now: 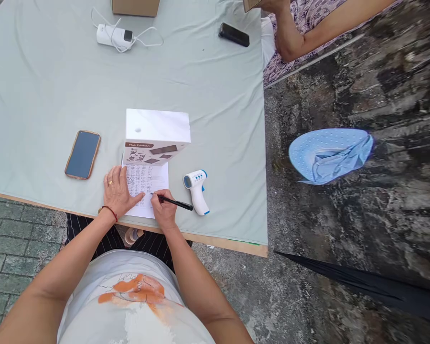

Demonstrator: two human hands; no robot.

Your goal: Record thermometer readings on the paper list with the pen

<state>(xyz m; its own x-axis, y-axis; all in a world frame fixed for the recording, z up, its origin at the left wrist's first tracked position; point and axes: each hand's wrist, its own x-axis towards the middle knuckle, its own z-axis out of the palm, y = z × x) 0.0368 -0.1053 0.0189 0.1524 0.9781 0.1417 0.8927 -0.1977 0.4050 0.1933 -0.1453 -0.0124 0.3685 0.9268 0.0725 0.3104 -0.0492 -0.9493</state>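
A black pen (179, 203) is gripped in my right hand (165, 210), its tip on a printed sheet of paper (155, 179). My left hand (119, 191) lies flat with fingers spread across the left side of that sheet, a ring on one finger. Just beyond the hands stands a white box (157, 126) labelled "NutriMotion Super Meal", covering the far part of the paper. To the right of my pen hand lies a white and blue infrared thermometer (198, 190). A phone in a brown case (82, 154) rests left of my left hand.
On the pale green tablecloth (215, 95) lie a white device with a cable (114, 37) and a black case (234, 35). A cardboard box (136, 6) is at the far edge. Another person's arm (294, 40) is at upper right. A blue hat (329, 153) is beyond the table's right edge.
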